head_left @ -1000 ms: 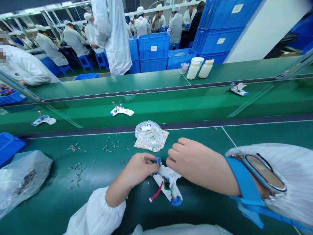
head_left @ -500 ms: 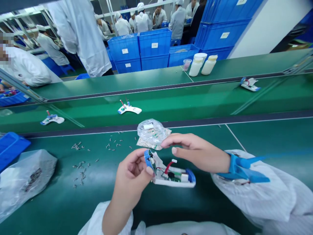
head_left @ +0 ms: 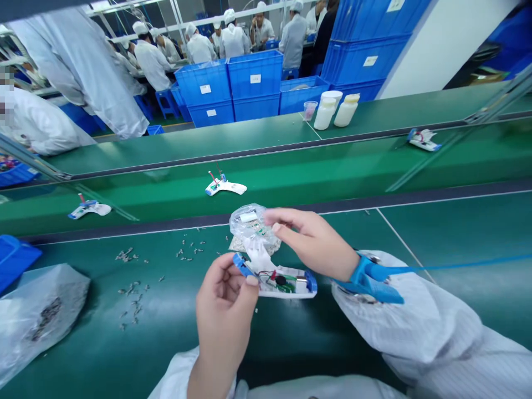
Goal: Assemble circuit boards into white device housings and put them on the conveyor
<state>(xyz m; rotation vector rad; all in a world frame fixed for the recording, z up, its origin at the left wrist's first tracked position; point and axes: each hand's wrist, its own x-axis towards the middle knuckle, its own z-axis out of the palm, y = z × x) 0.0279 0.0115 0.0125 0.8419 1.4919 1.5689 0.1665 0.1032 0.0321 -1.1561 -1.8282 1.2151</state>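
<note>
My left hand (head_left: 226,302) pinches the blue end of a white, gun-shaped plastic housing half (head_left: 286,293) between thumb and fingers. The housing is tilted up above the bench, and inside it show a green circuit board (head_left: 285,284), a black round part and thin wires. Stretched out above it, my right hand (head_left: 307,241) has its fingers apart, with nothing visible in them. Its fingertips are over the edge of a clear plastic bag (head_left: 245,221) of small parts; whether they touch it I cannot tell. A blue strap (head_left: 366,277) with a cord circles my right wrist.
Small metal pieces (head_left: 135,288) lie scattered on the green bench to the left, near a larger plastic bag (head_left: 54,316) and a blue bin (head_left: 14,260). Similar housings (head_left: 226,187) lie on the green belt beyond. White bottles (head_left: 325,112) stand farther back; people work behind stacked blue crates.
My right hand has moved left, its fingertips now over the plastic bag. The housing in my left hand has turned a little and moved left and up in view. The camera view has shifted.
</note>
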